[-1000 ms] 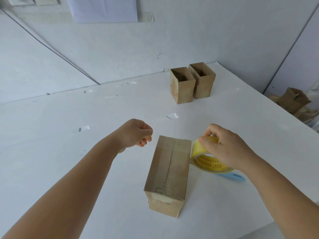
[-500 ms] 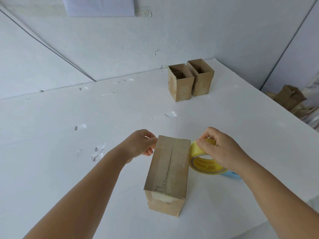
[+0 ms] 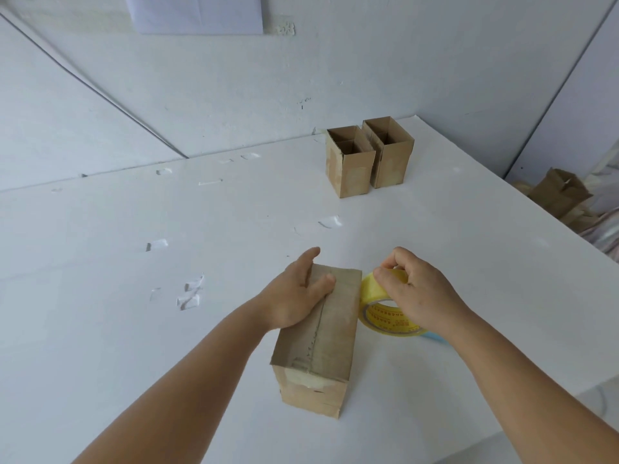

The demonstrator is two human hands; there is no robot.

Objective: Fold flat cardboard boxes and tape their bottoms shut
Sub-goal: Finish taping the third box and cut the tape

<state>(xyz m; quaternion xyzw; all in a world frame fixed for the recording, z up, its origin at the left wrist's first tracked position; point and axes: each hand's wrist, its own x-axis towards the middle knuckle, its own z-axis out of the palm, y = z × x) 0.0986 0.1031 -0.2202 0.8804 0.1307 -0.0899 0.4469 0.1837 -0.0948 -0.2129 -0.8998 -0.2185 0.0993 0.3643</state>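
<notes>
Right hand covered upper part of tape roll; red print on roll too small to read. Blue object behind roll mostly hidden, kind unclear. Left hand hid far left corner of box; fingertips past far edge out of sight. Both forearms cut by bottom edge. Paper sheet on wall cut by top edge. Cardboard pile beyond desk partly cut by right edge, blurred.
</notes>
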